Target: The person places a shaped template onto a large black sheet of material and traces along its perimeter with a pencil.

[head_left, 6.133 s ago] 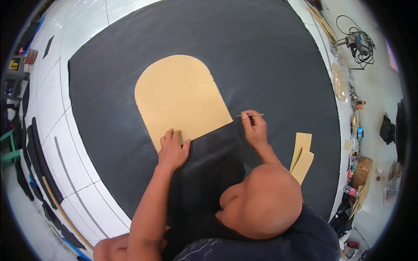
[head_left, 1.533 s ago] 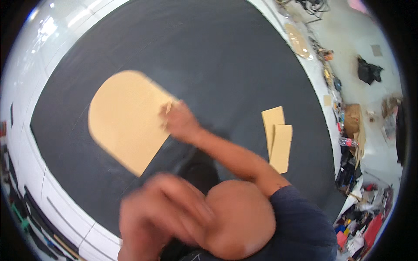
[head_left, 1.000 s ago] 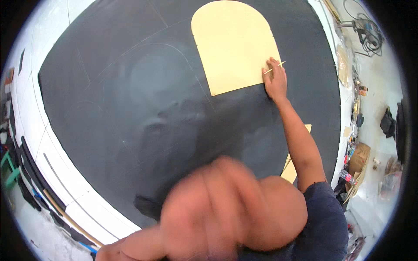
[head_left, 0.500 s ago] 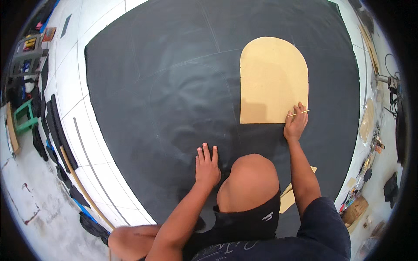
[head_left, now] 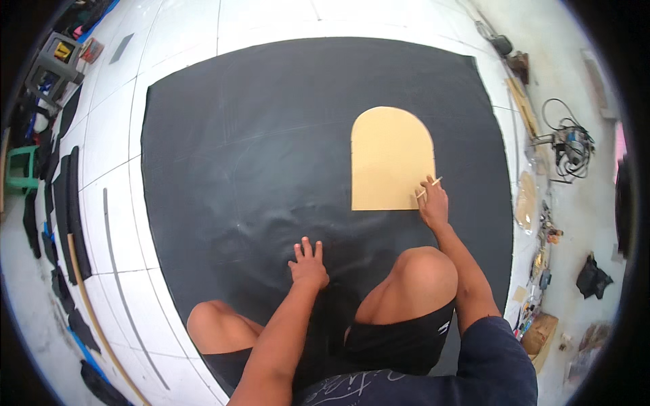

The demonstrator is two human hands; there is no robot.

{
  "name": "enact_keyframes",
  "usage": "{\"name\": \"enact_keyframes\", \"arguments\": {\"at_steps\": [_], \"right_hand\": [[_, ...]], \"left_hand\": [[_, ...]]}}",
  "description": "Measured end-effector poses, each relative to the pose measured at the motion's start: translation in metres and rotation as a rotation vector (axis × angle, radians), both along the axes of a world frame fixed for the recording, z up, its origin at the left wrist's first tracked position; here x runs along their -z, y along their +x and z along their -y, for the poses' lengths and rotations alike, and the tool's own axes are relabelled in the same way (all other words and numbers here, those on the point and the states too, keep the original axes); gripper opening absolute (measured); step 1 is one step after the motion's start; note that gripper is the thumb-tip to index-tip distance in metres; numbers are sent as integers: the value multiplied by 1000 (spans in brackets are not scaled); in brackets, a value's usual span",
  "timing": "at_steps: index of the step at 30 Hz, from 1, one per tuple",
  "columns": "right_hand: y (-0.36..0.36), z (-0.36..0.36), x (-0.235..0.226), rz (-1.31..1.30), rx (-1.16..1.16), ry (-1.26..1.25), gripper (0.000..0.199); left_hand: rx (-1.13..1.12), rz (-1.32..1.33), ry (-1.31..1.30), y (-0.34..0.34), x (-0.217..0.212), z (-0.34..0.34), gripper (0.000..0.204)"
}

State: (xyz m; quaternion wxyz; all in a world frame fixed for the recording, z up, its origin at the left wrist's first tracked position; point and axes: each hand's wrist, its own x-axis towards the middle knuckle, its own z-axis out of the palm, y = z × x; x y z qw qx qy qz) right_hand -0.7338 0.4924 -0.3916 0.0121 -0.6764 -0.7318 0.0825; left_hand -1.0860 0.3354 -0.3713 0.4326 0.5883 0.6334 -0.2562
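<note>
A large black sheet (head_left: 284, 88), smooth like leatherette, lies spread on the floor beneath me, with faint pale lines on it. On its right half rests a tan card template (head_left: 391, 159), rounded at the far end and straight at the near one. My right hand (head_left: 435, 204) is at the template's near right corner, fingers bent around a thin pale pen-like stick (head_left: 438, 181). My left hand (head_left: 310, 267) presses on the black sheet with its fingers spread, holding nothing. Shallow wrinkles show in the sheet just beyond it.
White floor tiles (head_left: 112, 223) surround the sheet. Along the left lie a long wooden stick (head_left: 84, 287), black rolls (head_left: 73, 210) and a green stool (head_left: 24, 168). At the right are a corded machine (head_left: 574, 145), a black bag (head_left: 594, 276) and assorted small items by the wall.
The view has shifted, with more floor showing beyond the sheet. My knees have spread apart. My right hand stays at the template's corner with the stick, now tilted more steeply.
</note>
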Motion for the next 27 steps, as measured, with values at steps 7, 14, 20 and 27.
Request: {"name": "enact_keyframes", "arguments": {"at_steps": [7,14,20,27], "right_hand": [[-22,-4,-131,-41,-288,-119,30],[1,-8,-126,-55,-186,-308,31],[67,24,-13,-116,-233,-141,27],[78,-27,63,-135,-135,124,39]], "left_hand": [[-93,-63,46,35,0,-8,96],[-320,-38,175,52,2,-7,73],[-395,-131,419,62,27,-14,55],[-490,-252,543,60,33,-11,40]]}}
